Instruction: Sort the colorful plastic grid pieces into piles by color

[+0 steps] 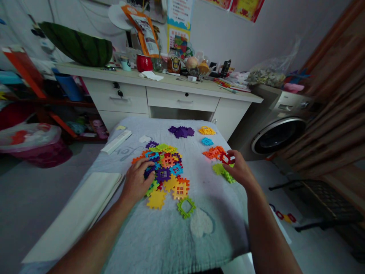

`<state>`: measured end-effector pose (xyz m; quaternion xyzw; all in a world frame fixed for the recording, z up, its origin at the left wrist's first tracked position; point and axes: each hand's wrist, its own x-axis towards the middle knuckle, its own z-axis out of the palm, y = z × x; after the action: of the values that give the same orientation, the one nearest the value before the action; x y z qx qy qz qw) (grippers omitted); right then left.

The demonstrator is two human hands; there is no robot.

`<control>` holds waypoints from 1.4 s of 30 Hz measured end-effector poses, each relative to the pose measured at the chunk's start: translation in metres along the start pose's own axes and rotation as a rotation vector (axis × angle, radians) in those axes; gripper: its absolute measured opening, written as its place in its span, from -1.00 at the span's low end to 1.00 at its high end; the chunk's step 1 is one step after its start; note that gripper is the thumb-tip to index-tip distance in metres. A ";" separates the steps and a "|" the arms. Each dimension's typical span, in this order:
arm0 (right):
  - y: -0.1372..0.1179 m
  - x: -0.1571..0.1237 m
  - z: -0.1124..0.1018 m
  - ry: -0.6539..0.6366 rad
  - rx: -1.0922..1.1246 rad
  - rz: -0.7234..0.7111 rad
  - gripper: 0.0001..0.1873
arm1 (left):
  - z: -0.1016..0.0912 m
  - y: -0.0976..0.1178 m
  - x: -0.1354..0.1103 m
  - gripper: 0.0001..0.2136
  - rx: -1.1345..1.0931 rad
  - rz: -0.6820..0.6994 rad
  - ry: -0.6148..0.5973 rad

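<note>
My left hand [139, 176] rests on the left edge of a mixed pile of notched plastic building tiles, its fingers curved over the pieces; whether it grips one is hidden. Purple [163, 175], yellow [156, 199] and orange window tiles [180, 190] show in the pile. A green frame tile [186, 207] lies at the near edge. At the right, my right hand [238, 167] pinches a red frame tile [225, 158] between thumb and fingers. It is beside an orange tile group [214, 152] and above green tiles [224, 172].
Farther back lie purple tiles [181, 131], yellow tiles [207, 130] and blue tiles [207, 141]. A long white box [116, 142] sits at the cloth-covered table's left. Beyond stand a cluttered desk [182, 99] and a washing machine [265, 121]; a pink bin [42, 150] is on the floor.
</note>
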<state>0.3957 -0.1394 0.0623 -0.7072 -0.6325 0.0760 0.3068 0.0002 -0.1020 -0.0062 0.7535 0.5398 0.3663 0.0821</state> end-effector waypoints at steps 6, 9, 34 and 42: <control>0.017 -0.063 -0.011 -0.089 -0.047 0.037 -0.44 | -0.002 0.001 0.001 -0.73 0.000 0.009 -0.001; 0.016 -0.088 -0.010 -0.138 -0.102 0.061 -0.47 | -0.002 0.001 0.001 -0.73 0.008 0.021 -0.005; 0.017 -0.082 -0.007 -0.097 -0.380 0.211 -0.70 | -0.001 0.000 0.002 -0.72 0.014 0.036 -0.006; 0.017 -0.065 0.005 -0.093 -0.443 0.284 -0.83 | 0.000 -0.002 0.002 -0.71 0.025 0.040 -0.003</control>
<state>0.3954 -0.1986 0.0309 -0.8346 -0.5413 0.0105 0.1014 -0.0008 -0.0997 -0.0059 0.7656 0.5290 0.3600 0.0663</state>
